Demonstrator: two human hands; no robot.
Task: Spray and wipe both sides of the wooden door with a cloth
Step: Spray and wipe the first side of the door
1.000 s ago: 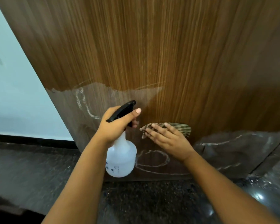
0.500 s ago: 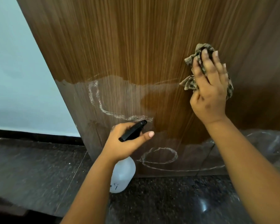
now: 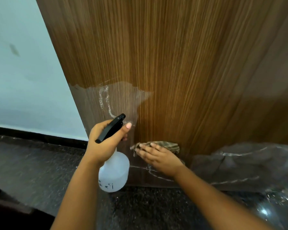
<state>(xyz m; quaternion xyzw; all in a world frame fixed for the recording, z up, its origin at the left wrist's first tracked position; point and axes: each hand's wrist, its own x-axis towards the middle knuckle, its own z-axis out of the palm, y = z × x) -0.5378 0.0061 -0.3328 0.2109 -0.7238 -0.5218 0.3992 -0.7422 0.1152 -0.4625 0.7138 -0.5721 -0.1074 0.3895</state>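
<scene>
The wooden door (image 3: 181, 67) fills the view, brown with vertical grain; its lower part is covered with a dull film bearing white streaks. My left hand (image 3: 105, 143) grips the neck of a white spray bottle (image 3: 114, 175) with a black trigger head, nozzle aimed at the door's lower left. My right hand (image 3: 158, 156) presses a crumpled checked cloth (image 3: 166, 145) flat against the door low down, fingers straight and pointing left. Most of the cloth is hidden under the hand.
A pale blue wall (image 3: 23, 72) with a black skirting strip stands left of the door edge. Dark speckled stone floor (image 3: 156, 209) lies below. Loose clear film (image 3: 249, 163) bulges at the door's lower right.
My right hand has swept the cloth from high on the door's right down to its lower middle, beside the bottle. The left hand with the bottle has risen slightly.
</scene>
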